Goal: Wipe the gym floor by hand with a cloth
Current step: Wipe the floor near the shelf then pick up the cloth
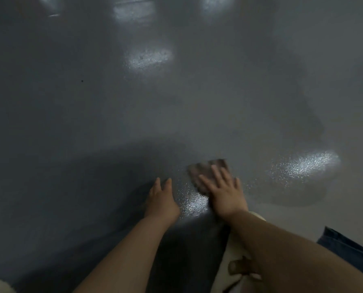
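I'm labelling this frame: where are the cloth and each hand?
cloth (206,169): head view, on its bare upper part.
right hand (226,192): head view, on its back.
left hand (161,197): head view, on its back.

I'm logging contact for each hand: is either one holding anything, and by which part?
Nothing is gripped. The right hand presses flat, fingers straight, on the near part of the cloth. The left hand rests bare on the floor.

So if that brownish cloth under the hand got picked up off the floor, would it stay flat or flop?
Probably flop: the brownish cloth lies thin and flat on the shiny grey speckled floor under the right hand's straight fingers, like soft fabric. It likely weighs little. It should slide easily when pushed; its blurred edges suggest it is gliding.
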Tool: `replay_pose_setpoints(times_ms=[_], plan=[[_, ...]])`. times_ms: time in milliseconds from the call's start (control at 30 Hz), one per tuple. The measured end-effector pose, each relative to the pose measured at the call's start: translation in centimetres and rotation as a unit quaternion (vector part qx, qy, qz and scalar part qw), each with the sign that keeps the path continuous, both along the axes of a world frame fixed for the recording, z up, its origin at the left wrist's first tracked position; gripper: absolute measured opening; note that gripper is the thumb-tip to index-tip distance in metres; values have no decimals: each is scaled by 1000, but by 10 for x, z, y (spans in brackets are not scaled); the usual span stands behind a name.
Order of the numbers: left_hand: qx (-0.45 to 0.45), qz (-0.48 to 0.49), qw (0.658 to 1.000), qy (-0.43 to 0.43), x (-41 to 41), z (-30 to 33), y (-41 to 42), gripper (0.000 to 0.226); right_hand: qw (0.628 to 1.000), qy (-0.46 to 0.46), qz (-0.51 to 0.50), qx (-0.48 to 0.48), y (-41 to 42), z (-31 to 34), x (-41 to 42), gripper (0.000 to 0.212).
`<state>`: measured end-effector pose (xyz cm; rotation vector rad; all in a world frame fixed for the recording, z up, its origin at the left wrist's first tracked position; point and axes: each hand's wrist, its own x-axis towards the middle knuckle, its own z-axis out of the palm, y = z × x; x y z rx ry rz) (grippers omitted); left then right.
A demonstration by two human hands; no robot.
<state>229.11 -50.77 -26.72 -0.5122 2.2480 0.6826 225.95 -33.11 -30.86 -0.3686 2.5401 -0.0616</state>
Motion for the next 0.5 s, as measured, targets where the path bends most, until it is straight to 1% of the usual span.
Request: replay_pose_setpoints(times_ms=[33,100,167,233,300,400,500], plan=[[6,0,1000,3,-2,3,3,69,996,-11,-84,5,12,2,-3,68],[19,8,1000,11,-7,9,8,69,972,-20,-236,5,24,11,-7,64],[29,18,999,14,-13,15,10,70,940,-27,-339,-14,16,18,-13,62],[40,35,999,13,-21,20,10,69,910,-54,-409,-34,-3,23,-19,62],[51,59,997,11,-29,26,7,69,900,-118,-417,-50,-31,25,-20,54],[65,106,992,19,-39,39,-4,66,927,-192,-300,-114,-81,29,-16,40],[66,154,985,42,-49,51,-29,65,920,-252,-234,-190,-129,51,-25,35]])
